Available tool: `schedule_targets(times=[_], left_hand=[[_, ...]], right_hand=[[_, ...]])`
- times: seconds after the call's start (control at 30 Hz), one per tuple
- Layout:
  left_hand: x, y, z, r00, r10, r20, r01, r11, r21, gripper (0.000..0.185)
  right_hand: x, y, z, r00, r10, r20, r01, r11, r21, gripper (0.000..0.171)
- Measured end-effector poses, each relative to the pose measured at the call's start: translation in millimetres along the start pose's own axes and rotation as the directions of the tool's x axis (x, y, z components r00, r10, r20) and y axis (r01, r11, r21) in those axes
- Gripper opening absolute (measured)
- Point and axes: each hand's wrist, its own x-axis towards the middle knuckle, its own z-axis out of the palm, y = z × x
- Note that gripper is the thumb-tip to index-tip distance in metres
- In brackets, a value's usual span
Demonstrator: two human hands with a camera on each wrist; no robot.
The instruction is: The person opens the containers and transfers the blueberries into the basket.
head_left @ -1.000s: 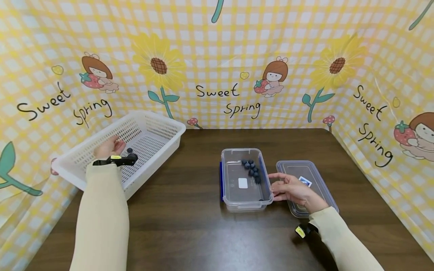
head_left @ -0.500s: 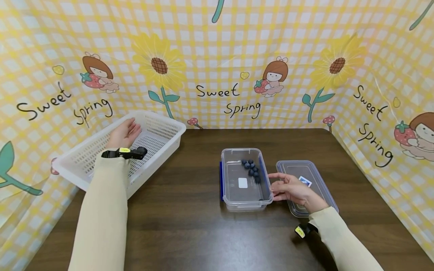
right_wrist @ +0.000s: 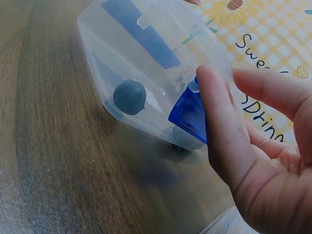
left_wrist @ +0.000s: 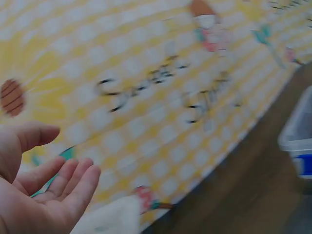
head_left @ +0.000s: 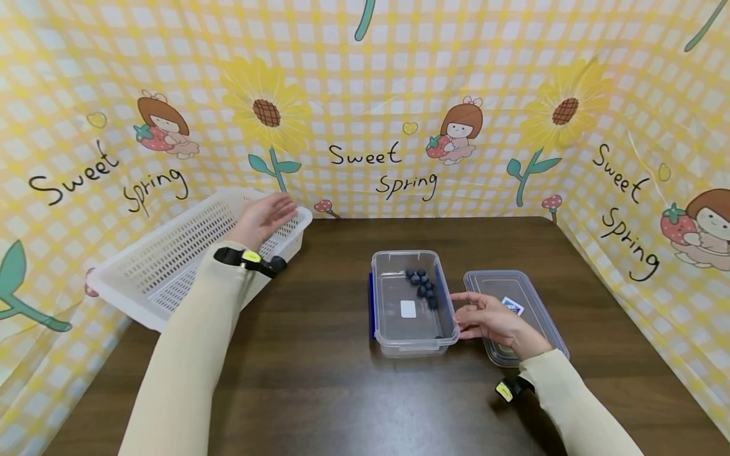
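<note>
Hovering palm-up with fingers spread and empty, the left hand (head_left: 263, 218) sits over the white basket's (head_left: 171, 253) far corner. The right hand (head_left: 493, 320), fingers relaxed, touches the clear container (head_left: 393, 316) holding blueberries (head_left: 422, 285); its wrist view shows a blue latch (right_wrist: 190, 114). The backdrop (head_left: 399, 95) reads "Sweet Spring".

Clear container (head_left: 413, 303) upright on table, lid off; blueberries (head_left: 423, 286) clustered inside (far right).
</note>
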Motion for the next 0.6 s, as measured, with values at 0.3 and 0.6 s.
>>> schedule_targets(times=[0.3, 0.6], left_hand=[[-2.5, -59.0, 55.5, 0.989, -0.006, 0.148, -0.039, 0.953, 0.3, 0.044], [-9.9, -109.1, 100.3, 0.962, -0.123, 0.244, -0.008, 0.88, 0.475, 0.048]], right_hand=[[-1, 1, 2, 1.0, 0.011, 0.0, -0.011, 1.0, 0.003, 0.041], [-1, 1, 0, 1.0, 0.001, -0.006, -0.001, 1.0, 0.004, 0.039]])
